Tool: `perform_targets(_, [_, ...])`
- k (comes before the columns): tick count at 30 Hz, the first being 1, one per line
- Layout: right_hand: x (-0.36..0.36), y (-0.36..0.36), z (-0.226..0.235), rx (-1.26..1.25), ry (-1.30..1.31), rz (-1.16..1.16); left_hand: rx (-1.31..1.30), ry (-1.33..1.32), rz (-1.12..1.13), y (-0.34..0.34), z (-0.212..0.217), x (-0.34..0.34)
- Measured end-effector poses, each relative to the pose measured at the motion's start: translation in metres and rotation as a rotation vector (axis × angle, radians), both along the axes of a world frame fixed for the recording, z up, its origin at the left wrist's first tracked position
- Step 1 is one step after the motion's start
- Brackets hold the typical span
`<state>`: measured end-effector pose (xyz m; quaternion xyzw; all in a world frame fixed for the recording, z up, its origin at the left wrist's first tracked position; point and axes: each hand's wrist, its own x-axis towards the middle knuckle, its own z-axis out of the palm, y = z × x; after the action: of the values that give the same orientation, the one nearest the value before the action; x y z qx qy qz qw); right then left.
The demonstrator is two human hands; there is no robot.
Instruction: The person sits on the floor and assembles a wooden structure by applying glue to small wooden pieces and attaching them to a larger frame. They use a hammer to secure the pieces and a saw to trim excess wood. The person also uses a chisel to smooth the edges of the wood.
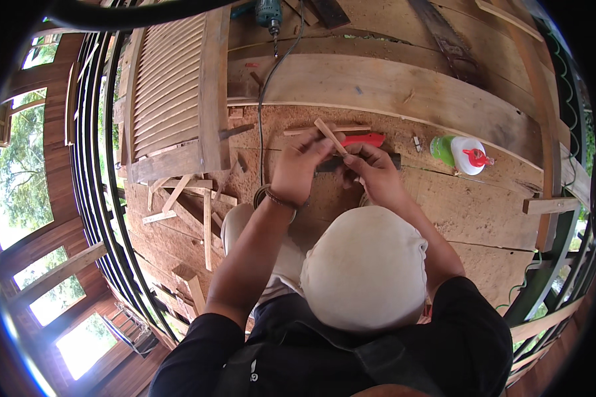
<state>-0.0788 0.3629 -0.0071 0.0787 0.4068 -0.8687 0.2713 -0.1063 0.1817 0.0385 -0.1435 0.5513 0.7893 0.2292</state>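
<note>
1. As I watch from my distant seat, the right hand [377,177] has its grip clamped on a small wood strip [329,135], fingers pinching the lower end.
2. Over at the left hand [295,173], fingers sit right by the strip, but they're blurred; I can't tell whether that grip is closed on it.
3. The strip itself is up off the dusty boards [437,208], slanting between both hands, upper end pointing away and leftward.
4. Just beyond it I've got a longer stick [356,128] and a red tool [367,139] lying near the fingers.
5. Off right stands a white-and-green bottle [469,163] with a red cap.
6. Up top, a teal drill [269,13], its bit toward me, and a handsaw [446,43].
7. And on the left, a slatted panel [172,83], wood scraps [207,218] scattered below it.
</note>
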Motion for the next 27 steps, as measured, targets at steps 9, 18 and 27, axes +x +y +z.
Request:
perform_targets(9, [0.002, -0.015, -0.057, 1.294, 1.042, 0.15, -0.455, -0.113, 0.063, -0.033, -0.008, -0.011])
perform_targets(18, [-0.01, -0.043, -0.094, 1.562, 1.223, 0.53, -0.806, 0.081, 0.046, -0.073, 0.004, -0.021])
perform_targets(27, [-0.022, -0.031, -0.076, 1.534, 1.138, 0.253, -0.137, -0.137, 0.265, -0.076, 0.003, -0.012])
